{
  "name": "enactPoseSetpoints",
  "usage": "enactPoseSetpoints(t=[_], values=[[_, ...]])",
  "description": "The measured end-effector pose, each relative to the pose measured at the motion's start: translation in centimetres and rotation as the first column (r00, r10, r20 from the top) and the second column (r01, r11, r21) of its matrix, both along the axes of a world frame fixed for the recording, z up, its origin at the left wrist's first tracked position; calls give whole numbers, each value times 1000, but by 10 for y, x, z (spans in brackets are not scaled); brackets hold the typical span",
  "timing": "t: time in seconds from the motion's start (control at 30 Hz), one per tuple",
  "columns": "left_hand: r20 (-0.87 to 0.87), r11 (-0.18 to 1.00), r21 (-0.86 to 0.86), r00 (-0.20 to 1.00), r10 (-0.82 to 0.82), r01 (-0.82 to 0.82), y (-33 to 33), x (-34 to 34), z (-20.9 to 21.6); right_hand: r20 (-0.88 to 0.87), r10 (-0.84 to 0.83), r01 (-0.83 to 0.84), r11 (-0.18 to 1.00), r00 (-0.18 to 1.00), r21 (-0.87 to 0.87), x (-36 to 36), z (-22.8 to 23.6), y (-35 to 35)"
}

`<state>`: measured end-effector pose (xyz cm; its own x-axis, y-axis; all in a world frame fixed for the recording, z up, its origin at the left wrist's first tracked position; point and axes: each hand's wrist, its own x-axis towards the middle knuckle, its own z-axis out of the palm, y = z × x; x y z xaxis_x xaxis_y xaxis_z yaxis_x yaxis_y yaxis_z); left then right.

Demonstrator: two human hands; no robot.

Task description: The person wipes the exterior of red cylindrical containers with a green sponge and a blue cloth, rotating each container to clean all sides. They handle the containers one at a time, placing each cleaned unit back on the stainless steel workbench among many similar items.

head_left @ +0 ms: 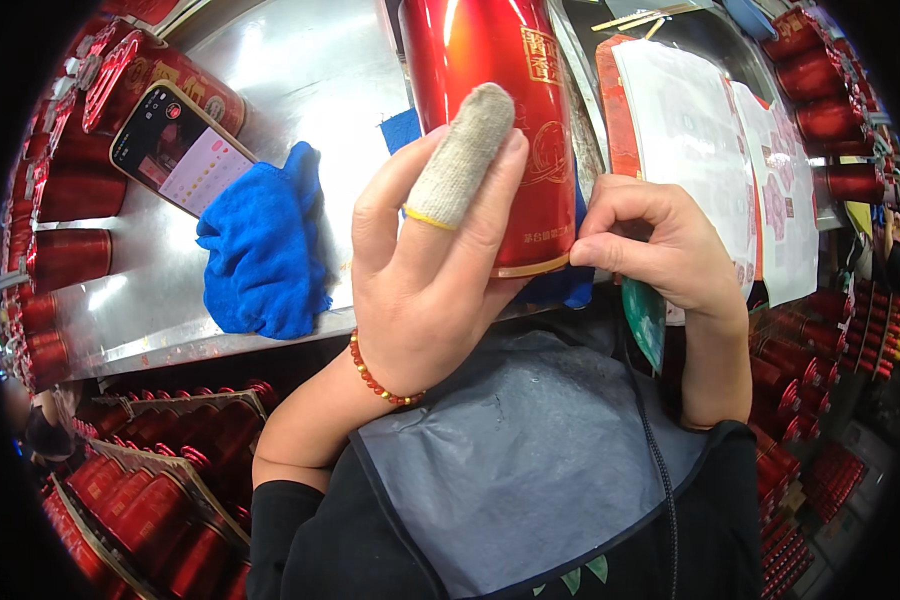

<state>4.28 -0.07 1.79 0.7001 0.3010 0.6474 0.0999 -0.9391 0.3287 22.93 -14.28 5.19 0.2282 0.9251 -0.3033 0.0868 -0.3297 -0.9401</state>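
In the head view, the left hand lies along a red can, long fingers straight and slightly parted, holding it near its gold-rimmed end; the thumb is hidden. A knitted cover sheathes one finger. At the can's edge, just right of those fingers, the right hand bends thumb and forefinger together; whether they grip anything I cannot tell. Left of the left fingers lie a blue cloth and a phone; printed sheets lie beyond the right fingers.
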Motion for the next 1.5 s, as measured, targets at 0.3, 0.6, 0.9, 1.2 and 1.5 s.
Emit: enactPoseSetpoints(t=[0.3,0.6,0.9,1.2,1.5], values=[[-19,970,-242,999,-37,31,3,-17,-17,-52,-55,53,998,997,-31,-4,6,1],[-69,934,-351,993,-94,64,3,-22,-18,-11,-13,13,1000,1000,-20,-4,10,1],[2,608,-763,942,-337,219,17,-32,-12,-86,-115,112,993,990,-43,-3,3,-3],[68,275,-955,984,-163,111,-3,-19,-1,-82,-83,79,995,993,-54,-5,0,3],[10,215,-975,984,-179,49,1,-14,16,-104,-57,52,997,993,-49,-3,2,6]])
